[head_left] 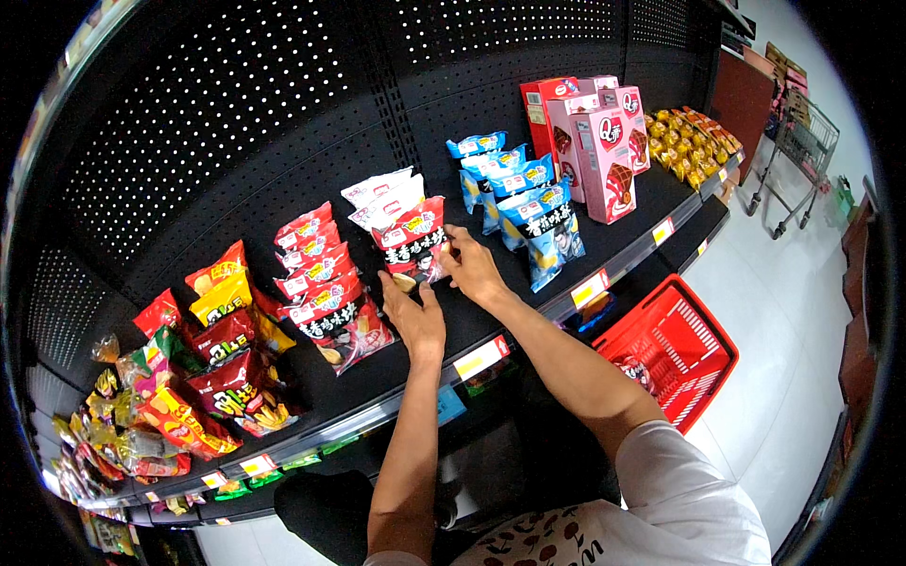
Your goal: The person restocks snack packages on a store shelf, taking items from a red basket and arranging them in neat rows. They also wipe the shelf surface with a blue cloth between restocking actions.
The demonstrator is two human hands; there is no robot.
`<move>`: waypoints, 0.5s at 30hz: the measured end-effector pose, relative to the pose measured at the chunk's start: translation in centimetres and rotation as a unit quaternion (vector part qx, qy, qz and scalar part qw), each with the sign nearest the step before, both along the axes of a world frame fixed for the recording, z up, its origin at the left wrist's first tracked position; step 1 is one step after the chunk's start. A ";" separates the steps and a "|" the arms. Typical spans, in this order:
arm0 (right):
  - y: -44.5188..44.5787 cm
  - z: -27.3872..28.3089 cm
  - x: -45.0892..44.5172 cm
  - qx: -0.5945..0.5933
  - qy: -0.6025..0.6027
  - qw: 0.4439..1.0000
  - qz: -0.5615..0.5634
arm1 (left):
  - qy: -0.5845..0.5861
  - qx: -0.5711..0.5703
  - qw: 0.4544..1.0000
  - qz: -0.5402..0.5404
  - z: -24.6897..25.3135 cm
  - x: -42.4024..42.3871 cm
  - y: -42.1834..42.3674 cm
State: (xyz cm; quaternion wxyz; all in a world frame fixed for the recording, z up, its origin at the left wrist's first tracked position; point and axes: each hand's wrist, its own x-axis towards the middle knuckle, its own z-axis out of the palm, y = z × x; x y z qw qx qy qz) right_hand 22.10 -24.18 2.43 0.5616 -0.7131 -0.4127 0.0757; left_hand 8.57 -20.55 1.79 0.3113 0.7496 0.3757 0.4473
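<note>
Both my hands are at the sides of a red snack bag [410, 247] standing upright on the black shelf [463, 308]. My left hand [414, 318] has its fingertips at the bag's lower left corner. At its right edge, my right hand [473, 265] pinches the side with thumb and forefinger. White snack bags [389, 201] stand directly behind this one. To the left is a row of similar red bags [329, 315], one behind another. On the right, blue snack bags [541, 226] form another row.
Pink boxes [609, 163] and gold-wrapped snacks [683, 145] fill the shelf's right end. Assorted snack bags [241, 396] crowd the left. Price tags line the shelf's front rail [396, 403]. A red shopping basket [676, 354] sits low at right, holding a packet. A metal cart [803, 138] stands farther off.
</note>
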 end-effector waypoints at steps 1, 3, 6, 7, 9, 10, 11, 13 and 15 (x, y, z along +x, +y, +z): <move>-0.1 0.0 0.1 0.002 -0.003 1.000 -0.001 | -0.001 0.003 1.000 0.001 -0.1 0.0 -0.1; -0.5 0.0 0.4 0.010 0.003 1.000 -0.002 | -0.004 0.011 1.000 0.002 -0.3 0.0 -0.3; -1.2 0.8 0.0 0.019 0.042 0.999 -0.002 | -0.004 0.039 0.999 0.004 -1.0 -0.2 -0.3; -1.8 1.7 -0.7 0.016 0.062 0.998 0.002 | -0.004 0.030 1.000 0.005 -0.9 -0.4 -0.3; -2.1 2.3 -1.1 0.011 0.080 0.997 0.007 | -0.007 0.012 1.000 0.002 -0.7 -0.7 -0.6; -2.2 2.4 -0.9 0.010 0.078 0.997 0.009 | -0.009 0.013 1.000 -0.001 -0.7 -0.6 -0.8; -2.2 2.5 -0.8 0.008 0.077 0.997 0.012 | -0.012 0.015 1.000 -0.002 -0.6 -0.6 -1.0; -2.3 2.4 -0.9 0.010 0.075 0.997 0.011 | -0.014 0.021 1.000 -0.006 -0.5 -0.7 -1.3; -2.3 2.3 -1.0 0.015 0.068 0.998 0.010 | -0.016 0.032 0.999 -0.010 -0.4 -1.0 -1.8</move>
